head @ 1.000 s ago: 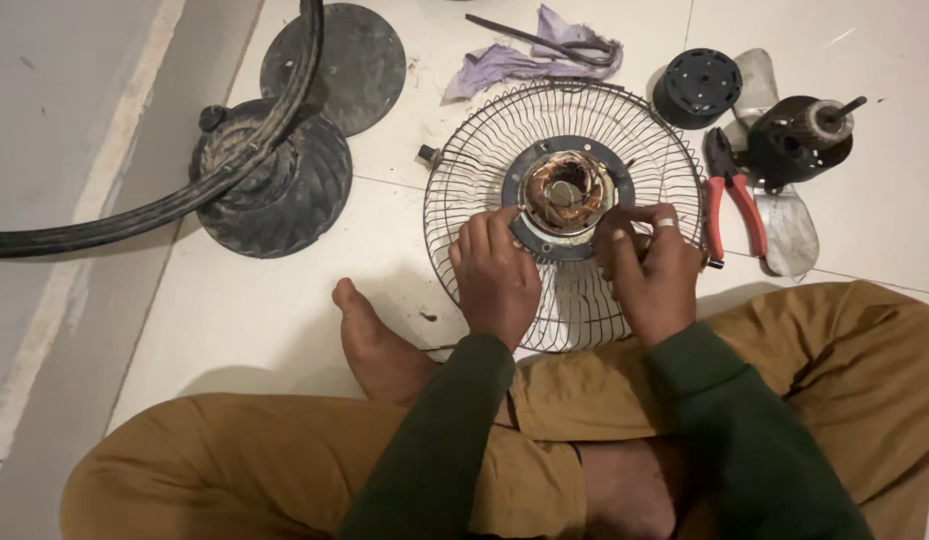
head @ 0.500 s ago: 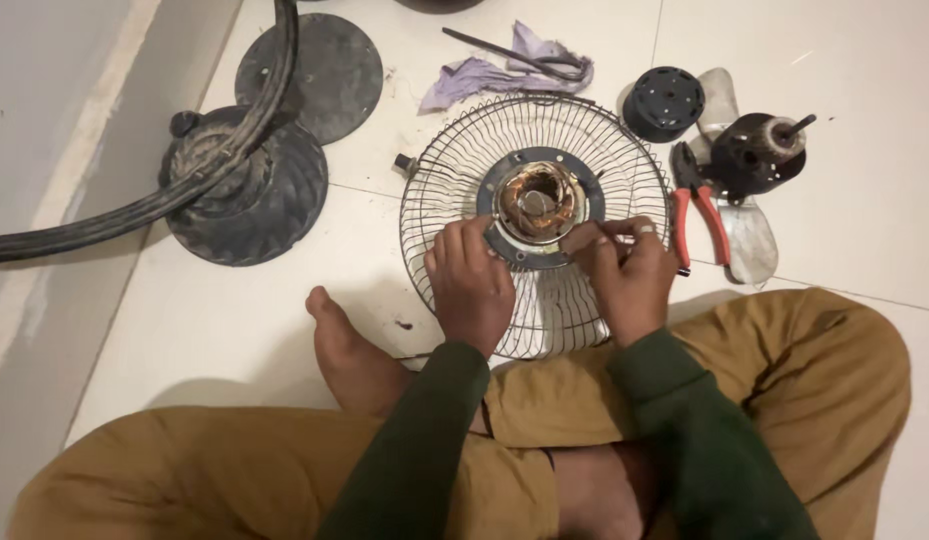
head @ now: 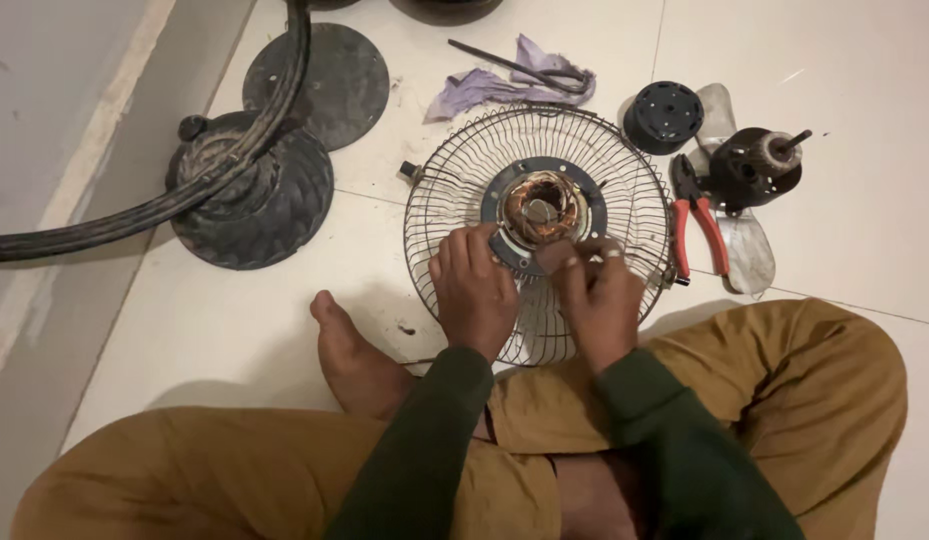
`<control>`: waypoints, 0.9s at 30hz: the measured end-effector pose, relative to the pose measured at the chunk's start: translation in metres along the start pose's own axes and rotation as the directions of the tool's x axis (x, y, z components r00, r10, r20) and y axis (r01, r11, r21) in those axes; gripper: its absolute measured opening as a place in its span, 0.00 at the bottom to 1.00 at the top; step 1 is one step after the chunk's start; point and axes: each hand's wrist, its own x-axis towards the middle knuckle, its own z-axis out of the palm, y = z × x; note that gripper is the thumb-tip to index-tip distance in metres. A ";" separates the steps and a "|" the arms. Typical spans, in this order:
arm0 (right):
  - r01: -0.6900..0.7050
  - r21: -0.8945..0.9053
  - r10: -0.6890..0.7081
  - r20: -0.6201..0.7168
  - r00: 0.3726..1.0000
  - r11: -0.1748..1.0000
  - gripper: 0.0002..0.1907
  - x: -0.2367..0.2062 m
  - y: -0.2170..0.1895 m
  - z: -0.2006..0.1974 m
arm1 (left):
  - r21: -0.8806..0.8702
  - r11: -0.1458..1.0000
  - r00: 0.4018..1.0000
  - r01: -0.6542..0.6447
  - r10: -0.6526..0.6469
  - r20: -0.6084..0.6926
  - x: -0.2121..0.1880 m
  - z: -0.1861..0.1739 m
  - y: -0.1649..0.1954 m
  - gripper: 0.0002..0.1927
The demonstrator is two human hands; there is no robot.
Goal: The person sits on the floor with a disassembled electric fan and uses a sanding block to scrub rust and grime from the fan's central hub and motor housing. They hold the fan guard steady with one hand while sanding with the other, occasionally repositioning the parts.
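Observation:
A round wire fan guard lies flat on the white tiled floor in front of my crossed legs. At its centre sits a motor stator with copper windings inside a dark ring. My left hand rests on the guard with its fingers on the near left edge of the motor ring. Just to the right, my right hand pinches something small at the near right edge of the ring; what it pinches is too small to make out.
Red-handled pliers lie right of the guard, beside a black motor housing with a shaft and a black cap. A purple rag lies behind. Dark round fan bases and a black hoop sit left. My bare foot rests near the guard.
The view has shifted, so everything sits further right in frame. Both hands stay at the motor ring; my right hand's fingers have closed into a tighter pinch.

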 end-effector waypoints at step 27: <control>0.241 -0.095 -0.237 0.056 0.970 0.966 0.09 0.025 -0.013 -0.026 | -0.026 0.999 1.000 -0.028 0.028 -0.012 0.002 -0.002 -0.001 0.24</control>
